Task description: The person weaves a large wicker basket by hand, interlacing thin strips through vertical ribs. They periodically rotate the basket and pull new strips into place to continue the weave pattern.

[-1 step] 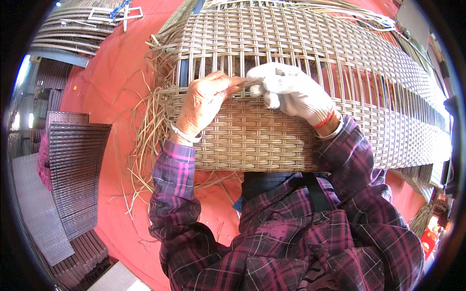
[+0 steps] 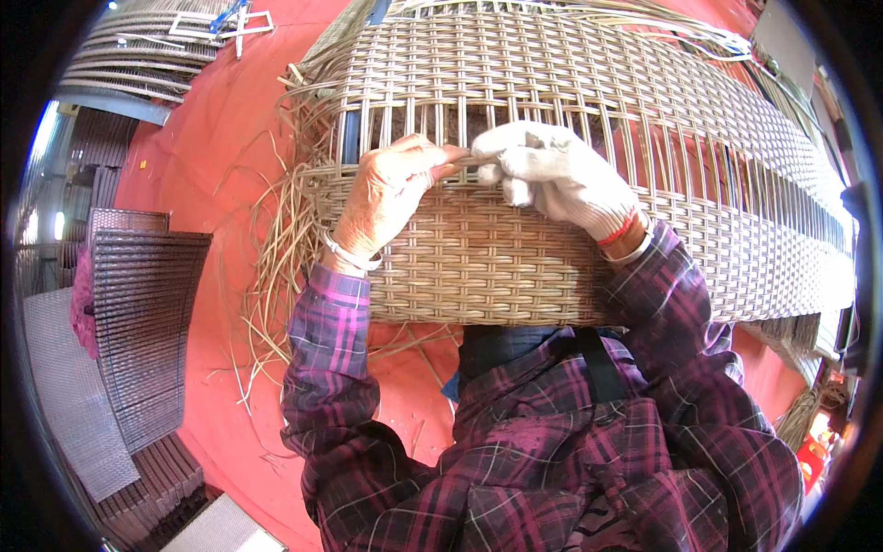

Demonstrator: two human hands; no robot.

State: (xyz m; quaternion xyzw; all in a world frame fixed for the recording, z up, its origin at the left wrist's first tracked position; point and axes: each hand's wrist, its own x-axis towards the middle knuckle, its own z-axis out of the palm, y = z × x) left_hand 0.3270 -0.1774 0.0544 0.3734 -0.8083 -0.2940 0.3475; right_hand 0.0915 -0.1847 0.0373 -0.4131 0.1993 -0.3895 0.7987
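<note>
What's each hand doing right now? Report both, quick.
Left hand: bare, pinched shut on a strand at the panel.
Right hand: gloved, shut on the same strand.

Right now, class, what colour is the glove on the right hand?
White glove, red-trimmed cuff; head view.

A large woven panel [image 2: 515, 248] of tan, flat wicker-like strands lies across the person's lap and stretches away to the right. Its near band is tightly plaited; farther up, the weave opens into bare upright ribs with dark gaps between them. A single flat strand [image 2: 464, 161] runs along the edge of the finished band, pinched at the boundary with the open ribs. Loose strand ends [image 2: 276, 248] splay from the panel's left edge over the red floor.
</note>
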